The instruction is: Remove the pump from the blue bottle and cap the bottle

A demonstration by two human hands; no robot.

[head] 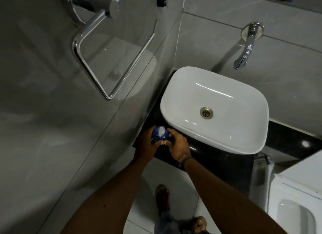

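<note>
Both hands, the left hand and right hand, close around the blue bottle between them on the counter, probably steadying it so the pump can twist off.

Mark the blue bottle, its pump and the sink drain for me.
blue bottle (163, 137): head view, on the blue shoulder showing between both hands.
pump (160, 130): head view, on the pale nozzle head atop the bottle.
sink drain (206, 113): head view, on the metal grate's centre.
</note>
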